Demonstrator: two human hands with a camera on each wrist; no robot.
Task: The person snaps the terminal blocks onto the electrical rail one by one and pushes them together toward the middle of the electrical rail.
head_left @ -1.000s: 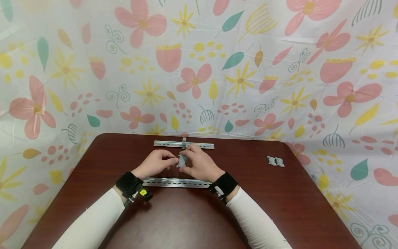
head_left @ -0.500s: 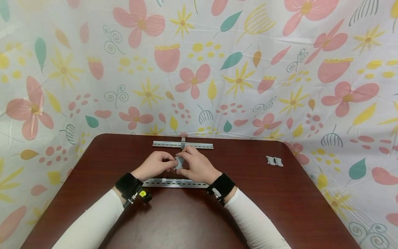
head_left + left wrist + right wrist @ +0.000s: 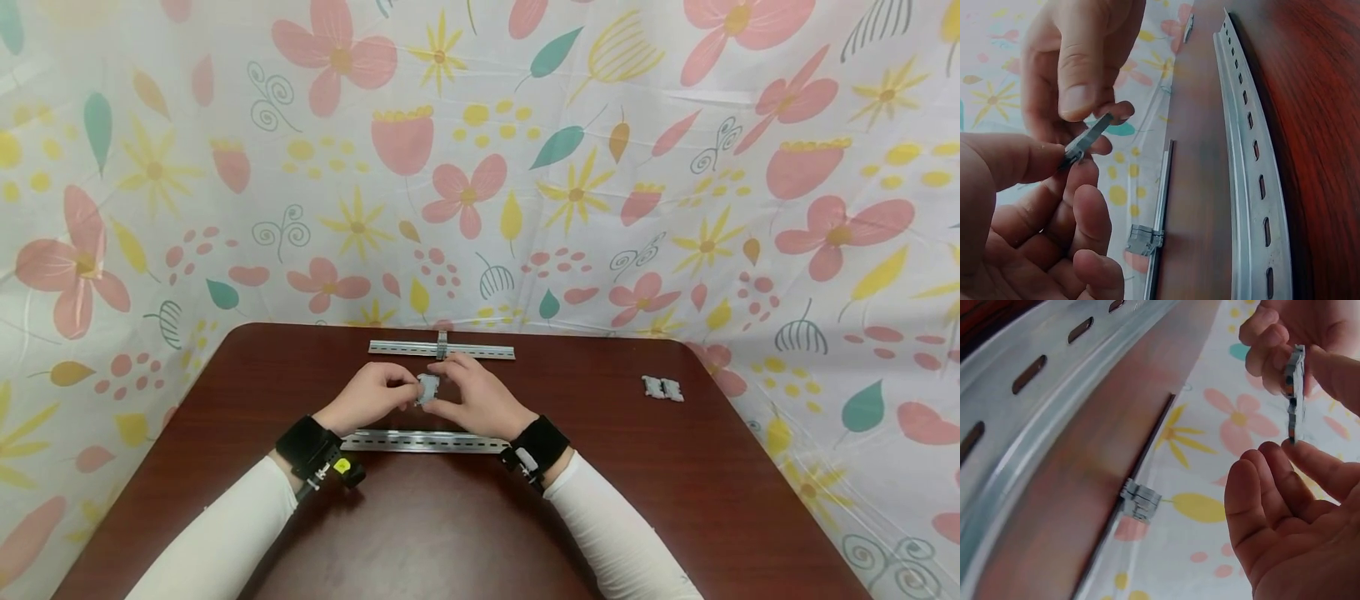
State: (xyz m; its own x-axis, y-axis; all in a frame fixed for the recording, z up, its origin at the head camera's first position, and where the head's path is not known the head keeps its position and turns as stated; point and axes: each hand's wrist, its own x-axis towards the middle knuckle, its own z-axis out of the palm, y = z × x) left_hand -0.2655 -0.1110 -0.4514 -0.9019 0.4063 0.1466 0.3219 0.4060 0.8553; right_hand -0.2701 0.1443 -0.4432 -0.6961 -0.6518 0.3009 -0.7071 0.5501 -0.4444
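Over the table between the two rails, my left hand [image 3: 367, 397] pinches a thin grey terminal block [image 3: 428, 388] between thumb and fingers. In the left wrist view the terminal block [image 3: 1089, 139] is seen edge-on and tilted. My right hand [image 3: 486, 397] is close on the block's right side, fingers loosely bent and spread. Seen from the right wrist, the block [image 3: 1295, 394] hangs upright from the left hand, its lower end at the right thumb's tip; whether they touch is hard to tell.
A slotted metal DIN rail [image 3: 420, 442] lies below the hands. Farther back, a second rail [image 3: 397, 347] carries a mounted grey block [image 3: 442, 345]. Two grey terminal blocks [image 3: 653, 387] lie side by side at the right of the brown table [image 3: 600, 467]. A floral sheet [image 3: 480, 208] hangs behind.
The terminal block has shifted slightly left and turned its broad face more toward the head camera. Right-hand fingers that were at the block have drawn away from it a little.
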